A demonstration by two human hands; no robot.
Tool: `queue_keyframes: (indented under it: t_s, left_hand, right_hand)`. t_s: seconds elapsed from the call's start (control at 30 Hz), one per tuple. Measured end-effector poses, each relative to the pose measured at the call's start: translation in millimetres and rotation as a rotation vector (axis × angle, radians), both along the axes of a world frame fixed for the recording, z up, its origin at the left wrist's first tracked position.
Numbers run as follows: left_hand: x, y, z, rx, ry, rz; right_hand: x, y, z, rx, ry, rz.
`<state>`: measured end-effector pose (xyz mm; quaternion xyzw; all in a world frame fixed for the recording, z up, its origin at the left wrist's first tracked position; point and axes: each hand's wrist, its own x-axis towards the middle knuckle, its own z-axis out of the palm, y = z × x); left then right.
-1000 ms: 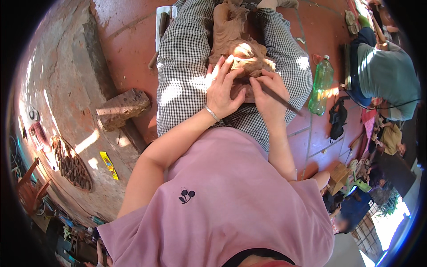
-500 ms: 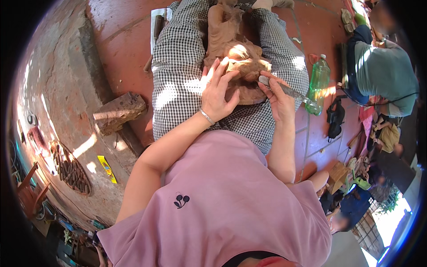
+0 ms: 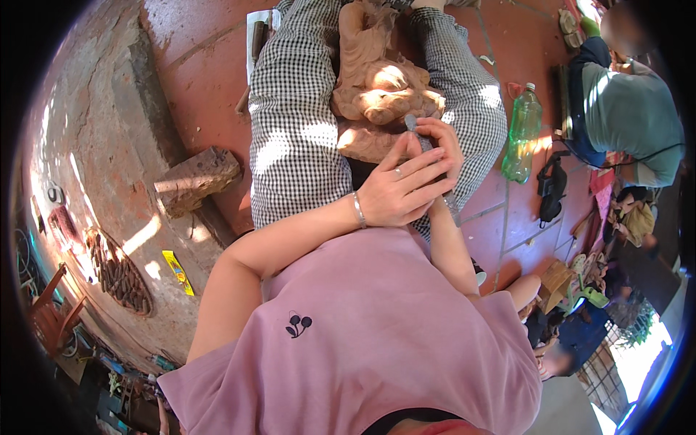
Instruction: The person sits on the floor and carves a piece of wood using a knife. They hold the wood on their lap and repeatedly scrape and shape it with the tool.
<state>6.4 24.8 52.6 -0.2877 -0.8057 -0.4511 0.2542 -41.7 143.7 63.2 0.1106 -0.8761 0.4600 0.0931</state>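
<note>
A reddish-brown carved wooden figure point(image 3: 384, 80) lies between my knees, with folds and rounded forms cut into it. Just below its lower part, my right hand point(image 3: 447, 141) is closed round a slim greyish hand tool point(image 3: 411, 122). The tool's rounded grey end sticks out above the fingers, and its exact kind cannot be made out. My left hand point(image 3: 402, 187), wearing a ring and a bracelet, lies with fingers stretched across the right hand. Part of the right palm and the tool's middle are hidden behind it.
On my right stand a green plastic bottle point(image 3: 522, 134) and a dark strapped item point(image 3: 552, 188); another person point(image 3: 631, 116) sits beyond. To my left are a rough block point(image 3: 197, 181), a yellow packet point(image 3: 177, 272) and a tray of small dark tools point(image 3: 119, 279) on a stone ledge.
Both hands have drawn back from the carving toward my body and come together. The left hand has left the carving's surface for the right hand; the tool has turned more upright.
</note>
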Motion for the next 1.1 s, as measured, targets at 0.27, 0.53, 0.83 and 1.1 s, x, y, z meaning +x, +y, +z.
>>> queue_keyframes:
  t_s: [0.27, 0.53, 0.83, 1.1]
  left_hand:
    - [-30, 38, 9, 0.104, 0.052, -0.152]
    - [-21, 39, 18, 0.159, 0.027, -0.074]
    - [-28, 40, 22, 0.210, 0.025, -0.057]
    - [-20, 28, 13, 0.337, 0.015, -0.089]
  right_hand:
    - [2, 18, -35, 0.145, 0.110, 0.033]
    - [7, 27, -26, 0.161, -0.112, 0.158]
    - [-1, 9, 13, 0.002, -0.351, 0.080]
    - [-1, 18, -4, 0.142, -0.134, 0.081]
